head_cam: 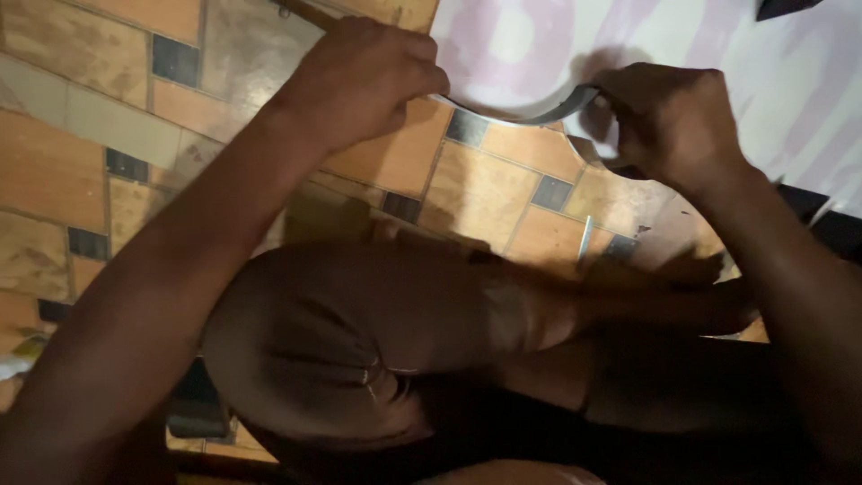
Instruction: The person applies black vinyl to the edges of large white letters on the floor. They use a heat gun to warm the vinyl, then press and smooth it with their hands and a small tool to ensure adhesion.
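The white sheet (682, 54), a large glossy piece with faint pink shapes printed across it, lay flat on the floor at the top right of the view. Its near edge already showed a smooth curved cut, and a narrow grey-looking strip (530, 112) bowed along that curve between the two hands. How much of the edge remained to be worked could not be told, since the sheet ran out of the picture.

The left hand (364, 76) was closed in a fist-like grip, pinching one end of the strip at the sheet's edge. The right hand (669, 121) was curled shut around the other end, fingers folded tight; whether it also held a blade was hidden.

Beneath lay the tiled floor (485, 184), matte orange-brown squares with small dark insets and pale grout lines. A thin pale sliver (584, 238) rested on the tiles just below the right hand. The person's bent knee (359, 332) filled the lower middle.
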### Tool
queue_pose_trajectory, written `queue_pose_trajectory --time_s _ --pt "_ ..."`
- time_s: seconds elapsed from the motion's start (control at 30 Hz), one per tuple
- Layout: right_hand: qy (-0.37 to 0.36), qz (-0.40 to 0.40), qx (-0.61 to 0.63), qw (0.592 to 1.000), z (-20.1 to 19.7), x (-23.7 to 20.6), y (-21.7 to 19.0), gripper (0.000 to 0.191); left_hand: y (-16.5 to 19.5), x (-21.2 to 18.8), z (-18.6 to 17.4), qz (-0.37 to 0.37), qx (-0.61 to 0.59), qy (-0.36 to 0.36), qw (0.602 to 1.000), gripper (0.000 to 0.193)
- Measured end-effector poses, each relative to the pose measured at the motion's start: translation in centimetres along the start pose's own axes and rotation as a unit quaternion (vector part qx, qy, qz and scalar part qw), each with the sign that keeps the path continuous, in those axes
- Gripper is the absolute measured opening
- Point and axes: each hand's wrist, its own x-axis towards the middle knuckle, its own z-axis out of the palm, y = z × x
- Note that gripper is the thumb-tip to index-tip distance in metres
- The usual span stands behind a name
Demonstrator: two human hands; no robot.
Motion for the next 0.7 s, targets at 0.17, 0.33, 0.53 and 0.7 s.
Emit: queue_pose_trajectory --time_s 0.17,0.33,0.53,0.7 --pt "-0.018 0.002 -0.013 1.000 -0.2 0.0 -0.7 0.013 0.7 -0.2 0.2 -0.018 -0.004 0.001 1.000 0.035" --pt "0.025 -0.028 -0.024 0.999 -1.1 0.5 -1.3 0.009 1.1 -0.1 0.5 -0.032 0.045 -0.012 0.998 0.038" --pt "-0.001 0.018 -0.007 1.000 -1.4 0.7 -1.7 0.014 1.0 0.1 0.6 -0.011 0.032 0.005 0.999 0.036" --pt "0.021 -0.004 0.002 1.000 -1.3 -0.8 -0.4 0.012 1.6 0.5 -0.5 -0.038 0.005 0.033 0.999 0.032"
